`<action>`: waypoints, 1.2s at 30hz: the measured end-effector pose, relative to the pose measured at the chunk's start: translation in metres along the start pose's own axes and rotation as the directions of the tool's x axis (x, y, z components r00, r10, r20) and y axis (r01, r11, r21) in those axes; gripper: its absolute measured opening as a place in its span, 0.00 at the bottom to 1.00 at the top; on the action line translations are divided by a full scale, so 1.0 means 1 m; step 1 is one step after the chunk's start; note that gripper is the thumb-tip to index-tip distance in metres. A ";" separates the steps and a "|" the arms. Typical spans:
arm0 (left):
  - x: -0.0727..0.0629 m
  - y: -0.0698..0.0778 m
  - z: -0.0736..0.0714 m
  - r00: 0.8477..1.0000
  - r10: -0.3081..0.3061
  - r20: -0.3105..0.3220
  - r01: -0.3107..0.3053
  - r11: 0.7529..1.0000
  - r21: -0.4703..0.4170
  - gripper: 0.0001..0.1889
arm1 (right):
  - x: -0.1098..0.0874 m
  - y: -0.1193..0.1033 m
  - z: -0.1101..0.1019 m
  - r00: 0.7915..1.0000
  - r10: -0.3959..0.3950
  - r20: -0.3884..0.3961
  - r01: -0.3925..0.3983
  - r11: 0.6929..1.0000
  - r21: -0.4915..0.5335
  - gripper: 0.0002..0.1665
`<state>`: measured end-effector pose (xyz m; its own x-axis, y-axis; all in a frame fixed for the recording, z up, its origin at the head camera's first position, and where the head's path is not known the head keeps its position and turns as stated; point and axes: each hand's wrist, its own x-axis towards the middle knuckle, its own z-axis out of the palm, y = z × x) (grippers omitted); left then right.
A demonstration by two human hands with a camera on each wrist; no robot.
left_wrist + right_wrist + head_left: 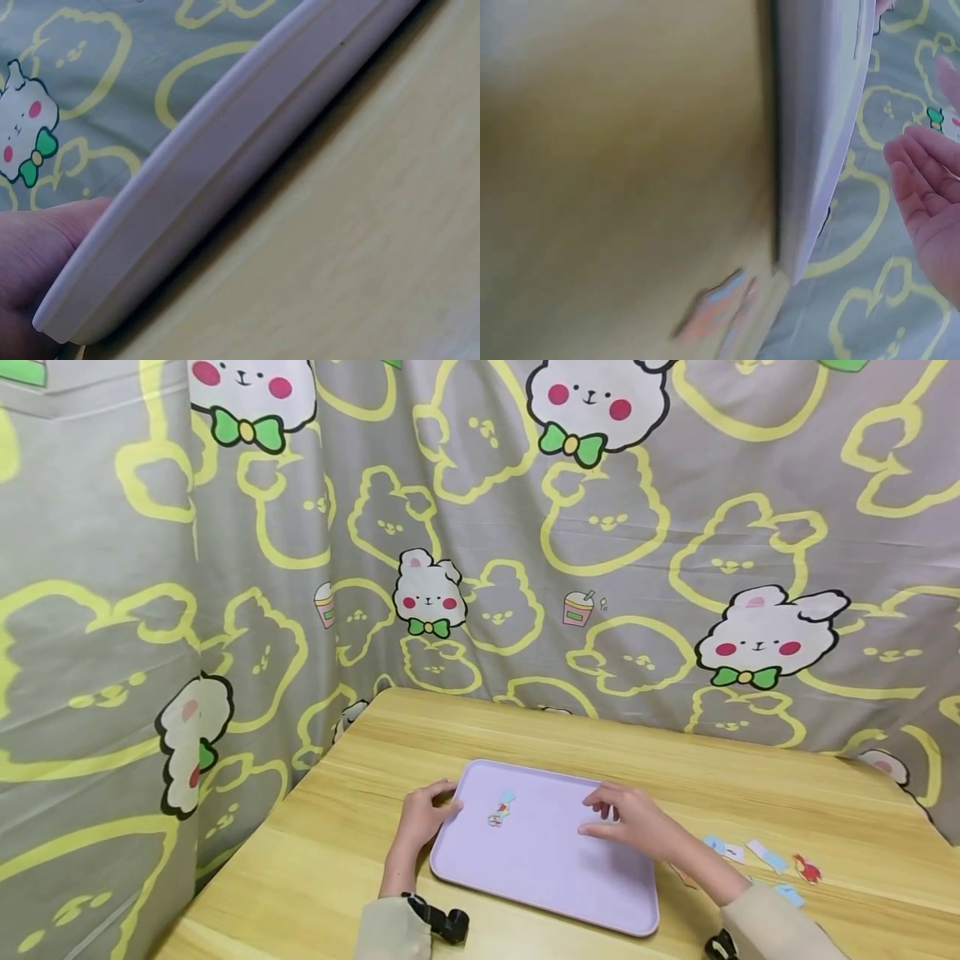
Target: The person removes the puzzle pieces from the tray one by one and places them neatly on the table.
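Observation:
A lilac tray (547,881) lies on the wooden table, with a few small cut-out paper pieces (501,808) at its left side. My left hand (424,817) holds the tray's left edge, thumb at the rim. From the left wrist, the tray's side wall (202,157) crosses the view and part of the left hand (37,262) shows beside it. Over the tray's right part hovers my right hand (628,817), its fingers loosely bent with thumb apart. Nothing shows between those fingers in the right wrist view, where the hand (937,202) is palm-side visible.
Right of the tray, several paper pieces lie scattered on the table (322,868), among them a red one (807,868) and a blue-and-white one (767,856). Some are partly hidden by the right forearm. A patterned grey curtain (487,527) hangs behind and left of the table.

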<state>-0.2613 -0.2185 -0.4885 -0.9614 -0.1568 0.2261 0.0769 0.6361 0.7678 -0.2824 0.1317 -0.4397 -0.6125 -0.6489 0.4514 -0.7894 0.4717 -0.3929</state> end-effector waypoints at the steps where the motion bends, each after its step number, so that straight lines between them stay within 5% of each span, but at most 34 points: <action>1: 0.000 0.000 0.000 1.000 -0.002 0.000 0.002 1.000 -0.001 0.19 | 0.004 -0.001 0.001 1.000 -0.007 0.011 0.007 1.000 -0.012 0.19; 7: 0.000 -0.001 0.000 1.000 -0.009 0.006 0.009 1.000 -0.006 0.19 | 0.026 -0.012 0.006 0.993 0.010 0.115 0.000 0.996 -0.088 0.24; 21: 0.000 -0.002 0.000 1.000 0.003 -0.004 -0.003 1.000 -0.005 0.18 | 0.073 -0.033 0.037 0.947 0.055 0.316 -0.031 0.996 -0.080 0.35; 36: 0.000 -0.002 0.001 1.000 0.002 0.000 -0.002 1.000 -0.012 0.18 | 0.093 -0.048 0.074 0.958 0.169 0.233 -0.059 0.908 -0.414 0.37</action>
<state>-0.2613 -0.2194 -0.4908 -0.9613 -0.1553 0.2274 0.0819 0.6272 0.7745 -0.2981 0.0046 -0.4377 -0.7099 -0.6811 0.1792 -0.6982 0.7141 -0.0515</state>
